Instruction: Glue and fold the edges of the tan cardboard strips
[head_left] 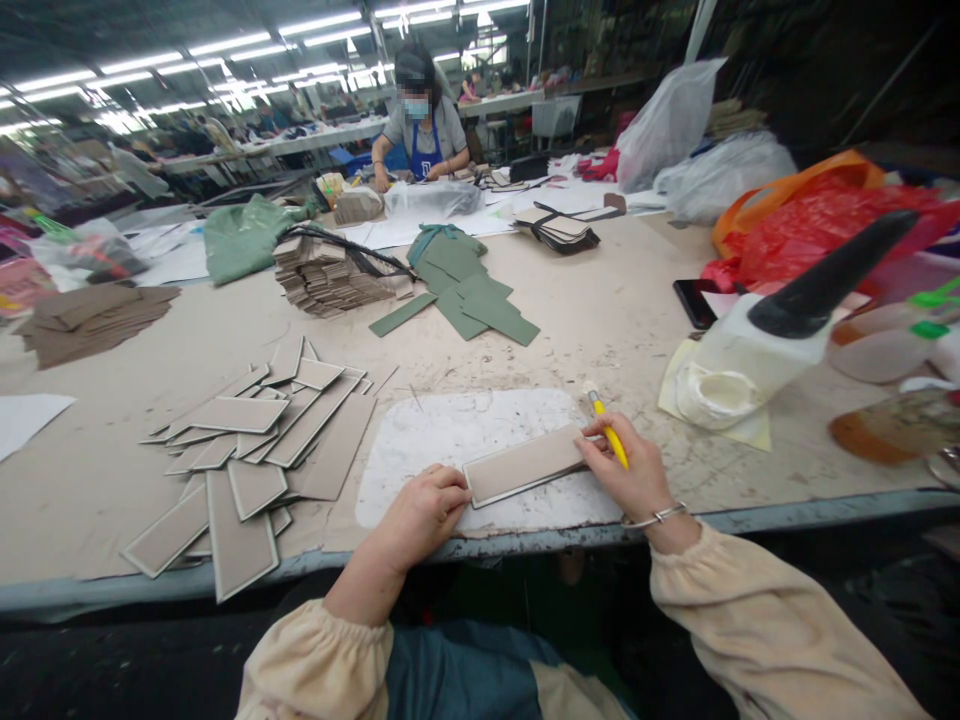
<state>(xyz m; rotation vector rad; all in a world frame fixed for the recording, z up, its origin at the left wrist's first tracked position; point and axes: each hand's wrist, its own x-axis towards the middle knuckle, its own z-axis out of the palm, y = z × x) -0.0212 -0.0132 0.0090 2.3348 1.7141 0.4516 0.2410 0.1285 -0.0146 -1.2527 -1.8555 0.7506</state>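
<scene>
A taupe rectangular panel with a pale edge (525, 466) lies slightly slanted over a white board (405, 440) at the table's front edge. My left hand (429, 510) pinches the panel's left end, fingers closed. At its right end, my right hand (630, 470) has thumb and fingers closed on the panel's corner. A yellow tool (609, 432) is also tucked in my right hand, its tip pointing up and away. To the left spreads a loose pile of similar panels (247, 415), several of them overlapping.
Green pieces (469, 290) and a taupe bundle (326, 275) lie farther back. At right are a white bottle with a black nozzle (757, 360), a phone (696, 303) and a red bag (832, 230). Across the table a masked person (424, 140) works.
</scene>
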